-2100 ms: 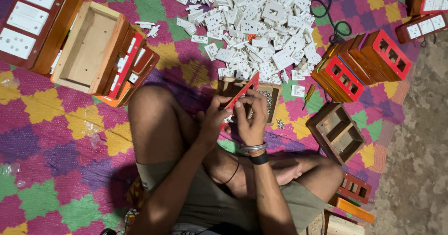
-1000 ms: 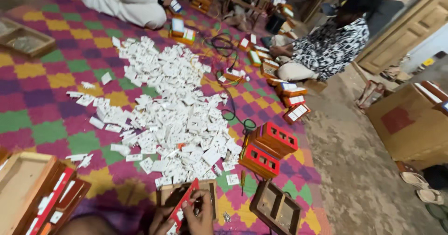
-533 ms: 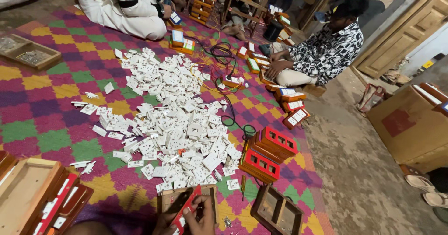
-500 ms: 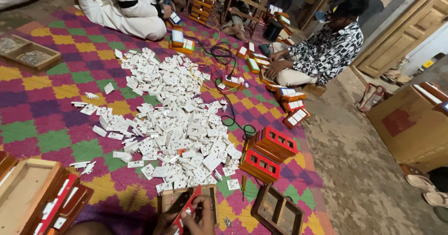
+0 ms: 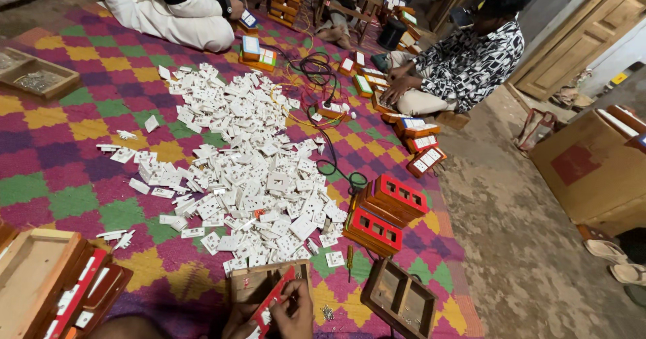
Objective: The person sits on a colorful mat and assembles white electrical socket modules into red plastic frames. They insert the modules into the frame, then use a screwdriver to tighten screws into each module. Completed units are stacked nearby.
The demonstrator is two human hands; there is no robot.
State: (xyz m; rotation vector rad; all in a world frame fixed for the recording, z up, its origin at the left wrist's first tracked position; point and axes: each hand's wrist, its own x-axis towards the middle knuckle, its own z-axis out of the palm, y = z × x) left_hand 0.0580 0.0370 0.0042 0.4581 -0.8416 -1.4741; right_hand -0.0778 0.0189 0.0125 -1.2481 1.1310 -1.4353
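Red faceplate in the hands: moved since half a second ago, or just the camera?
No. The red faceplate stays tilted over the open wooden box, held by both hands; only the view shifted slightly.

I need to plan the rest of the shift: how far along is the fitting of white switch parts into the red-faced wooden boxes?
Done: several red-faced boxes sit stacked beside the pile. In hand: the right hand and left hand work a red faceplate over an open wooden box. Left: a large heap of loose white parts covers the mat, and an empty wooden frame waits.
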